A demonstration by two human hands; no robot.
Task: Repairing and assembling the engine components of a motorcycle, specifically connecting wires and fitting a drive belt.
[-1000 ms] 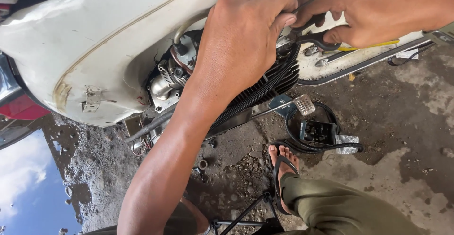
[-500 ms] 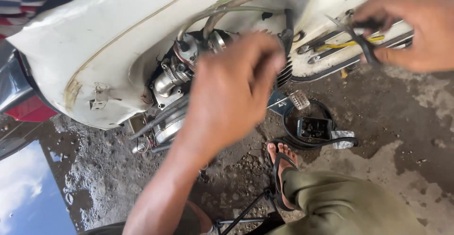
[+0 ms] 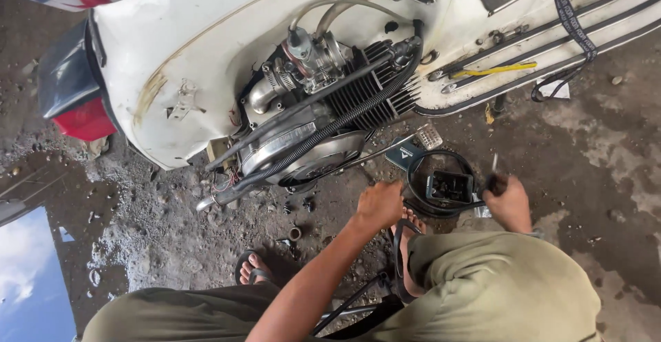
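Note:
A white scooter (image 3: pixel 206 46) stands with its side panel off, so the finned engine (image 3: pixel 365 94) and the carburettor (image 3: pixel 310 56) are bare. Both of my hands are low, away from the engine. My left hand (image 3: pixel 377 206) hovers over the dirty ground beside my sandalled right foot (image 3: pixel 407 235), with its fingers curled under and hidden. My right hand (image 3: pixel 508 201) is closed on a dark-handled tool (image 3: pixel 494 170) whose thin metal shaft points up. It is at the right edge of a black round pan (image 3: pixel 416 201) that holds a black boxy part (image 3: pixel 451 186).
A yellow-handled tool (image 3: pixel 492 70) lies on the scooter's footboard, and a black strap (image 3: pixel 570 18) hangs across it. A small metal ring (image 3: pixel 295 233) and bits of debris lie on the gritty concrete. My left foot (image 3: pixel 253 266) is planted below the engine. A shiny reflecting patch (image 3: pixel 27 280) is at the lower left.
Both hands have come down from the engine and footboard to the ground by the black pan. The right hand still carries the tool. The view has pulled back.

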